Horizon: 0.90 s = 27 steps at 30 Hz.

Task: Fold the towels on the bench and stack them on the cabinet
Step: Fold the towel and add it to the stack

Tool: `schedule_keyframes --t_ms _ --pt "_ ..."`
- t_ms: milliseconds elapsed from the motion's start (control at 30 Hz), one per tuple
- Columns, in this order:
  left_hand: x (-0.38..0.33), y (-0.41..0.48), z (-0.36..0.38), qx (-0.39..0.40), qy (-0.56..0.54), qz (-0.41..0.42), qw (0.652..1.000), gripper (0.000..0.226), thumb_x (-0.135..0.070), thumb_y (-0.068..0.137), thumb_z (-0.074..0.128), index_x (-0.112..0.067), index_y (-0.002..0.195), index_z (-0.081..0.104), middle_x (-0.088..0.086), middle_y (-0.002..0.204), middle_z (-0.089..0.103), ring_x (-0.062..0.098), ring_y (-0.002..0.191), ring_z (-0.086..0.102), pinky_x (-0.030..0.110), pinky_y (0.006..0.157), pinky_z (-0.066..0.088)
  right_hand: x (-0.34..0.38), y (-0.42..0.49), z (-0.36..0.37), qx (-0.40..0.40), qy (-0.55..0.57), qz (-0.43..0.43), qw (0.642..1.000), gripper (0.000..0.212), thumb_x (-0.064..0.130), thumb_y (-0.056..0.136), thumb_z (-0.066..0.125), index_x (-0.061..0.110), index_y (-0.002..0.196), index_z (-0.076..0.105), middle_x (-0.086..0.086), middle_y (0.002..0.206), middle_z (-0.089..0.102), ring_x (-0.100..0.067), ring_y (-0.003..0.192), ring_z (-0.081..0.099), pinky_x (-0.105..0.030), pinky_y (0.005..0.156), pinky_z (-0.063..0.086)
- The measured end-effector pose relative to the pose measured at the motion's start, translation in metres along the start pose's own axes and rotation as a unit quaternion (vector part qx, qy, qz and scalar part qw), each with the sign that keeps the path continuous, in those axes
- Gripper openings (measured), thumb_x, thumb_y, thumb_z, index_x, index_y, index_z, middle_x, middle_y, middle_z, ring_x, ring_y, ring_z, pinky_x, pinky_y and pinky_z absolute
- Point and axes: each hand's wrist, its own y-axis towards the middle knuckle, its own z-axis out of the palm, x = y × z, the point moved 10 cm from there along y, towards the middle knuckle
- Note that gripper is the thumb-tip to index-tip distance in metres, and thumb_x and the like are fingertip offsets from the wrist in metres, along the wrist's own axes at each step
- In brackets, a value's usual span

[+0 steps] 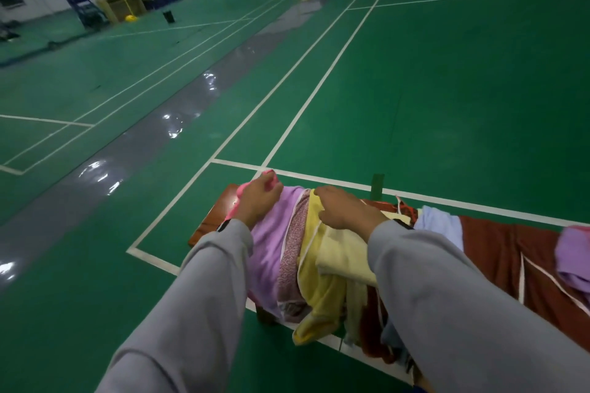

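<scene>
Green court floor point(447, 89) stretches behind the tabletop point(217, 217) heaped with towels in the head view, where your left hand point(258, 198) clutches the pink towel point(240, 193) at the far end and your right hand point(348, 207) curls over the edge of the yellow towel point(322, 290), so pull one piece clear before folding.

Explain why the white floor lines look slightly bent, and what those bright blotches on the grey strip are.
Head view: the wide-angle lens bows the court lines and stretches the sleeves; the blotches are glare, light reflected off the glossy grey strip.
</scene>
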Motion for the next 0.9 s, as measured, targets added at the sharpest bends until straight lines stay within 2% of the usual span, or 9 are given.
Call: schedule_keyframes --t_ms 67,167,267,367,467,600,700,767,900 --pt "-0.02 -0.013 -0.019 -0.025 -0.132 -0.017 0.991 0.009 -0.027 0.102 0.058 -0.031 0.098 0.065 -0.014 0.081 0.065 0.002 0.073 0.058 0.014 0.066 0.053 0.02 -0.002 -0.008 -0.011 0.009 -0.013 1.0 0.055 0.013 0.092 0.055 0.015 0.146 0.044 -0.011 0.147 0.049 -0.035 0.13 0.052 -0.043 0.102 0.048" --pt "-0.031 -0.02 -0.035 -0.063 -0.324 -0.051 0.943 0.018 -0.004 0.091 0.067 -0.017 0.093 0.079 -0.006 0.081 0.077 0.011 0.078 0.074 0.029 0.075 0.063 0.049 -0.007 -0.02 -0.021 0.007 -0.043 0.999 0.053 0.022 0.09 0.056 0.022 0.142 0.047 -0.01 0.143 0.052 -0.038 0.126 0.055 -0.047 0.099 0.05" --pt "-0.05 -0.017 -0.054 -0.074 -0.281 -0.032 0.956 0.028 0.006 0.087 0.067 -0.002 0.112 0.074 -0.001 0.097 0.074 0.0 0.087 0.072 0.011 0.074 0.055 0.068 -0.009 -0.03 -0.026 -0.023 -0.063 0.997 0.063 0.026 0.086 0.061 0.026 0.146 0.041 -0.008 0.147 0.048 -0.039 0.121 0.059 -0.049 0.093 0.054" --pt "-0.073 -0.016 -0.068 -0.051 -0.255 0.011 0.965 0.028 0.006 0.087 0.069 -0.001 0.114 0.075 0.004 0.109 0.074 0.008 0.099 0.07 0.018 0.088 0.055 0.074 -0.016 -0.043 -0.049 -0.03 -0.063 0.996 0.101 0.025 0.08 0.072 0.035 0.159 0.011 -0.006 0.16 0.032 -0.037 0.12 0.058 -0.05 0.089 0.056" --pt "-0.1 -0.019 -0.082 -0.047 -0.265 0.048 0.962 0.022 0.007 0.088 0.068 -0.001 0.108 0.075 0.001 0.1 0.073 -0.01 0.083 0.067 0.01 0.079 0.05 0.072 -0.032 -0.073 -0.109 -0.02 -0.028 0.993 0.078 0.034 0.086 0.069 0.015 0.15 0.027 -0.014 0.143 0.043 -0.039 0.122 0.056 -0.05 0.094 0.051" --pt "-0.148 -0.013 -0.104 -0.032 -0.34 0.076 0.937 0.029 0.012 0.093 0.058 -0.002 0.114 0.072 0.002 0.102 0.072 0.002 0.088 0.067 0.011 0.08 0.05 0.049 -0.056 -0.12 -0.194 0.107 0.048 0.974 0.054 0.031 0.087 0.067 0.007 0.129 0.043 -0.019 0.128 0.052 -0.042 0.113 0.059 -0.049 0.09 0.052" --pt "-0.196 -0.011 -0.117 0.007 -0.415 0.107 0.904 0.026 0.009 0.096 0.057 -0.007 0.108 0.074 0.007 0.107 0.075 0.011 0.094 0.07 0.021 0.085 0.054 0.045 -0.071 -0.132 -0.122 0.18 0.021 0.976 0.069 0.045 0.074 0.076 0.014 0.132 0.054 -0.014 0.125 0.064 -0.036 0.112 0.065 -0.045 0.09 0.055" --pt "-0.225 -0.013 -0.126 0.003 -0.447 0.126 0.886 0.023 0.005 0.099 0.056 -0.007 0.109 0.073 0.011 0.112 0.074 0.017 0.097 0.069 0.025 0.084 0.057 0.04 -0.087 -0.138 -0.076 0.171 0.033 0.982 0.054 0.037 0.089 0.073 0.007 0.133 0.062 -0.018 0.127 0.067 -0.036 0.115 0.065 -0.042 0.096 0.052" --pt "-0.266 -0.021 -0.156 -0.067 -0.54 0.131 0.829 0.02 -0.006 0.103 0.055 -0.011 0.121 0.063 0.009 0.108 0.071 0.01 0.078 0.07 0.024 0.069 0.059 0.015 -0.116 -0.19 -0.143 0.294 0.059 0.943 0.035 0.031 0.102 0.056 0.002 0.115 0.07 -0.018 0.115 0.069 -0.029 0.1 0.063 -0.031 0.075 0.05"
